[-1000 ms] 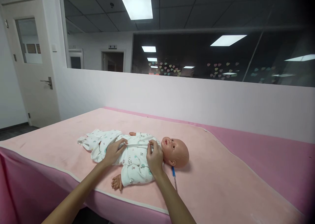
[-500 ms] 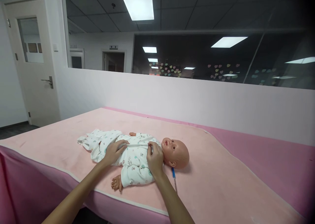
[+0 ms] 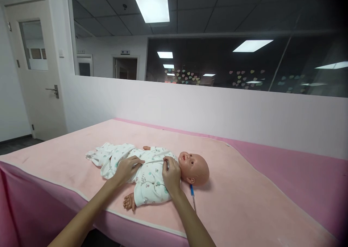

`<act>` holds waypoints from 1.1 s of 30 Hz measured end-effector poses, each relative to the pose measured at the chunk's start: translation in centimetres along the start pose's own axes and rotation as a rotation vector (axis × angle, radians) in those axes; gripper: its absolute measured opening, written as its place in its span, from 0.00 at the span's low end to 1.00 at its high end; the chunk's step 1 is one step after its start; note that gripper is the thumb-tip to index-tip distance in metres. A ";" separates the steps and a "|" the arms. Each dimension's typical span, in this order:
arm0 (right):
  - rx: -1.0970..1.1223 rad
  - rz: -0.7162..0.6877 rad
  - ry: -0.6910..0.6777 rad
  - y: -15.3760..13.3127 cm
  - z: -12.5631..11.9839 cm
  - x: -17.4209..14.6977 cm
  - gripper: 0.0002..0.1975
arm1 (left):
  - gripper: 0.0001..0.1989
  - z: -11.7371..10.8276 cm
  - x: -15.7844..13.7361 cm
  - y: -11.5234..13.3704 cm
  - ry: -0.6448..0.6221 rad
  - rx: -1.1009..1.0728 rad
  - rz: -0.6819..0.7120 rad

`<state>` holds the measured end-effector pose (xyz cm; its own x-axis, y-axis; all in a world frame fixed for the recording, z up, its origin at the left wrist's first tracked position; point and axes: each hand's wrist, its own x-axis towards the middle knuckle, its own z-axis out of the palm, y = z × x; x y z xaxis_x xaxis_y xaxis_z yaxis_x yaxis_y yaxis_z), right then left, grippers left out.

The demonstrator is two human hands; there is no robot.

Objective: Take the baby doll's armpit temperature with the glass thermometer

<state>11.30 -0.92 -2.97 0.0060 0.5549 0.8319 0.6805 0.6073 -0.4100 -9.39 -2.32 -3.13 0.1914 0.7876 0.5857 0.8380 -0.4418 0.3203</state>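
A baby doll (image 3: 198,170) lies on its back, head to the right. It wears a white baby romper (image 3: 152,180) with small printed figures, whose leg part stretches out to the left. My left hand (image 3: 127,169) is over the belly, thumb and fingers closed on the front edge of the cloth. Close to the doll's neck, my right hand (image 3: 172,174) pinches the same front edge at the chest. A fold of cloth runs taut between the two hands. My fingers hide whatever fastening is under them.
A thin blue-ended stick (image 3: 192,191) lies beside the doll's head, partly behind my right forearm. The pink padded mat (image 3: 239,203) covers the table, with its front edge near my forearms. A white wall with a window (image 3: 217,66) stands behind.
My left hand has shifted slightly to the right along the romper's front, its fingertips drawn closer together. The right hand stays at the chest.
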 end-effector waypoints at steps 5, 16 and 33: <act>-0.013 -0.011 -0.004 0.0 0.0 0.0 0.09 | 0.17 -0.8 0.6 0.0 -0.109 0.054 0.031; -0.015 -0.074 0.074 -0.3 -0.1 -0.4 0.08 | 0.16 -1.8 3.3 1.1 -0.240 0.074 0.104; 0.093 -0.009 0.157 -0.5 -1.2 -0.5 0.15 | 0.15 0.3 10.7 8.3 -0.437 -0.511 0.160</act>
<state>11.83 -2.16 -2.79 0.1196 0.4578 0.8810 0.6103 0.6660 -0.4289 -0.24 2.53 5.56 0.5711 0.7493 0.3352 0.4565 -0.6293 0.6289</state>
